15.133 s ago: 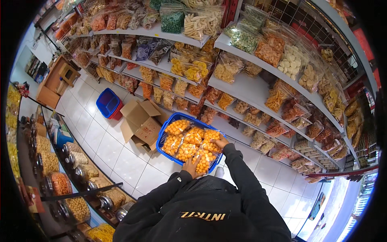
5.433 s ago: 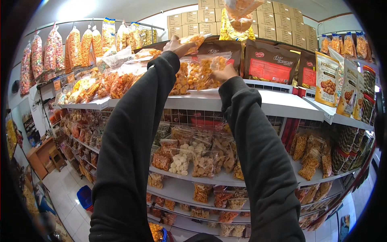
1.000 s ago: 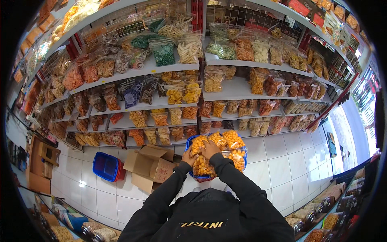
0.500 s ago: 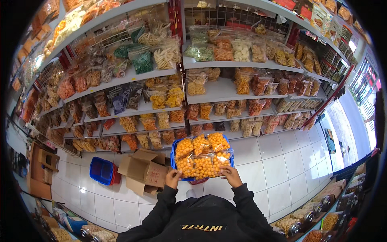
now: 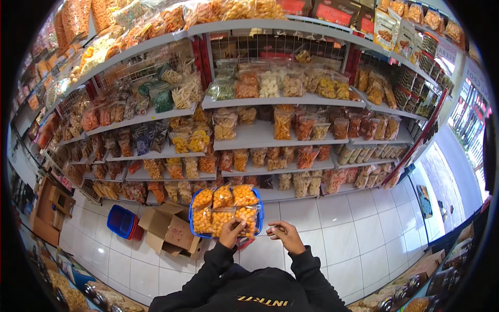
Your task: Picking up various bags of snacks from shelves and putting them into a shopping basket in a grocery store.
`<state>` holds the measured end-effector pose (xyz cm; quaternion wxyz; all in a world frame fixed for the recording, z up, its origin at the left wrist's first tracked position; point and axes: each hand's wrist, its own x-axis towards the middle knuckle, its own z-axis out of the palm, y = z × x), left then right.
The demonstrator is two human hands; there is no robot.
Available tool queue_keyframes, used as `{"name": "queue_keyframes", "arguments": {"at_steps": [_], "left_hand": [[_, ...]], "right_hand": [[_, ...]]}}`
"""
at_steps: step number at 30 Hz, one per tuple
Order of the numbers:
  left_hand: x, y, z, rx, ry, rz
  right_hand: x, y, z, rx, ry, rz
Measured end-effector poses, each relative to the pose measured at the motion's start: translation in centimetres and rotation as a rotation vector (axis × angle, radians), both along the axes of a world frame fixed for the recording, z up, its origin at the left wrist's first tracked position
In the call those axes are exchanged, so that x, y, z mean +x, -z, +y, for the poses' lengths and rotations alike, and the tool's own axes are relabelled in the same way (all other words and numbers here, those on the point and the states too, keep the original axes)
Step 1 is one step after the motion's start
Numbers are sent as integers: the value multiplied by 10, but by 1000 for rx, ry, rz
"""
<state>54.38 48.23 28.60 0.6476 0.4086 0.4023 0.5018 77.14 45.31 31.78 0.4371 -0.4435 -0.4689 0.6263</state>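
Observation:
A blue plastic basket [image 5: 262, 210] in front of me is filled with clear bags of round orange snack balls [image 5: 223, 196], laid in two rows. My left hand [image 5: 232, 232] is over the basket's near side, its fingers closed on a front bag of snack balls [image 5: 245, 216]. To the right of the basket my right hand [image 5: 287, 236] is in the air, apart from it. Its fingers are loosely bent with gaps between them, and I see nothing held there.
Shelves [image 5: 283, 135] packed with bagged snacks run across beyond the basket. On the tiled floor [image 5: 332, 229] at left stand an opened cardboard box [image 5: 174, 234] and a blue basket stacked on a red one [image 5: 122, 221]. Jars and bags line the near right edge.
My right hand has let go of the basket's side and moved away to its right. The left hand has shifted from the near left corner onto a front bag. The whole view has turned.

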Motion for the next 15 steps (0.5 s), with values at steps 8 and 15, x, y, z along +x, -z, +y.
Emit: {"name": "queue_keyframes", "arguments": {"at_steps": [8,15], "left_hand": [[42,-12,15,-6,-50,23],[68,-36,106,96,-170,30]], "right_hand": [[77,-12,48,43,-36,-7],[126,-86,157,232,-80,-93]]}}
